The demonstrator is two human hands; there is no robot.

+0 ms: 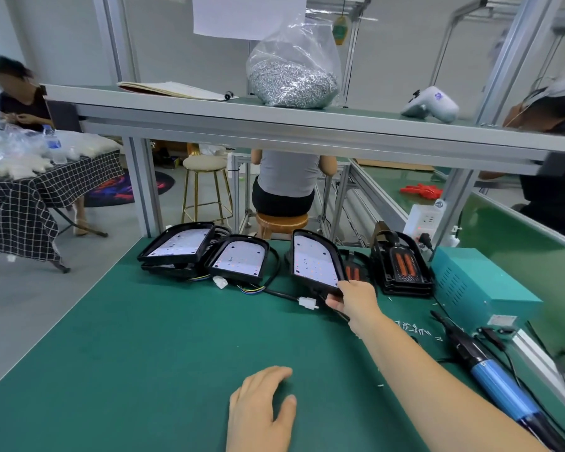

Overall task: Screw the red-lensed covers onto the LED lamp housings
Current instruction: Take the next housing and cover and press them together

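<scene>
Nothing is reading clearly. Small label (502, 320) on the teal box (477, 282) at right is showing print too blurred to read; purple mark on the white device (433, 104) on the far shelf (209, 109) is also staying illegible.

Left hand (258, 409) wrist cut off by bottom edge; right hand (353, 300) fingertips hidden under housing (317, 261); loose screws (413, 328) too small to resolve.

We see 3 lamp housings (238, 259) in a row at the bench's (144, 337) far edge, stacked covers (402, 265) right of them, a screwdriver (490, 370) nearer right.
</scene>
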